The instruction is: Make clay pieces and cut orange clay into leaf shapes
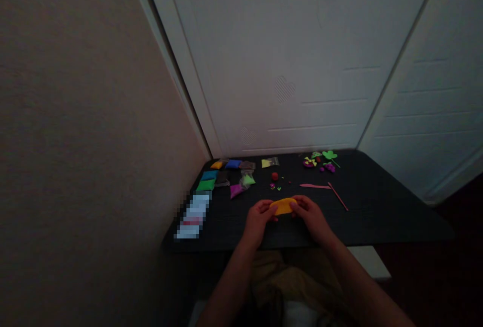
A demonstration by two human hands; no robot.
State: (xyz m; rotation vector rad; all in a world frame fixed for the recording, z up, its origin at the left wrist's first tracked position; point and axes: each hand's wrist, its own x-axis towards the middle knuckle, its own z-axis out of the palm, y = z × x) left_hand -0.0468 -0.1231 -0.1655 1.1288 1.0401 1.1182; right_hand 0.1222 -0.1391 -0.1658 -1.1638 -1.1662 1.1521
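Observation:
Between my two hands is a flattened strip of yellow-orange modelling clay [284, 207], held above the front part of the dark table [377, 221]. My left hand [260, 219] pinches its left end, thumb in front and fingers behind. The right end is gripped the same way by my right hand [310, 215]. Just beyond the hands lie a red clay ball [274, 176], a small purple piece [272, 186] and tiny green bits [279, 188]. To the right rest a pink modelling knife [315, 186] and a thin pink stick [338, 196].
Bags of coloured clay, among them a green bag [206, 185], a blue bag [233, 164] and a purple bag [237, 190], cover the left side. A blurred white sheet [194, 216] lies at the left edge. Clay shapes, including a green clover [329, 155], sit at the back right.

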